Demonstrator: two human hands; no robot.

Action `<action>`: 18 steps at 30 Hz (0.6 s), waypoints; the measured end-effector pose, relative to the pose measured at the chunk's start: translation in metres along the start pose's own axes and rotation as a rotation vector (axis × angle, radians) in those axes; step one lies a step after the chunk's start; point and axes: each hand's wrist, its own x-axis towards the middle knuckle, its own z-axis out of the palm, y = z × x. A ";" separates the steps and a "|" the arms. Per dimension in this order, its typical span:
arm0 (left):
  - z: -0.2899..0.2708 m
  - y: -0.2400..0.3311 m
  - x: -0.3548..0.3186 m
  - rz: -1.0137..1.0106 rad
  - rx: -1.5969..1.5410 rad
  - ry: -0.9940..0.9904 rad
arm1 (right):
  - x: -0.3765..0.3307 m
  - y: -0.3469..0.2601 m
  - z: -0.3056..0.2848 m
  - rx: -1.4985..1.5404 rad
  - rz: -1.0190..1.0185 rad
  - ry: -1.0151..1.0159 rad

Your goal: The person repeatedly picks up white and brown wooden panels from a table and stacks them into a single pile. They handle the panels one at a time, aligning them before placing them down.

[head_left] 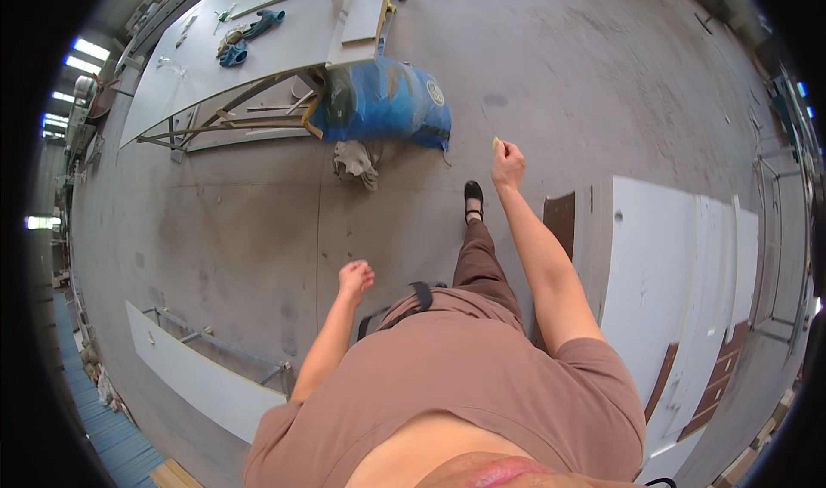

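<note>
My right hand [508, 166] is stretched forward above the floor with its fingers pinched together. A small yellow piece [496, 142] sticks out at its fingertips; its kind is too small to make out. My left hand [356, 279] hangs lower, nearer my body, its fingers loosely curled, and nothing shows in it. Both hands are in the air, touching no furniture. Ahead and to the left stands a large white-topped worktable [194, 71], with blue-and-grey work gloves [262, 25] on it.
A blue plastic-wrapped bundle [387, 101] lies beside the table, with a grey rag [354, 163] on the floor. White panels [650, 256] are stacked close on my right. A long white board [198, 372] on a metal frame stands at left. One black shoe [473, 197] steps forward.
</note>
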 end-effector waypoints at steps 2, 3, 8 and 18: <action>-0.005 -0.006 0.015 -0.056 -0.015 0.061 | 0.064 -0.023 0.062 -0.012 -0.055 -0.029; -0.007 -0.010 0.022 -0.103 -0.065 0.082 | 0.096 -0.034 0.096 -0.015 -0.075 -0.033; 0.003 -0.011 0.035 -0.482 -0.094 0.385 | 0.236 -0.092 0.268 -0.055 -0.078 -0.030; 0.135 0.136 0.046 -0.477 -0.274 0.314 | 0.372 -0.162 0.512 -0.137 -0.030 -0.115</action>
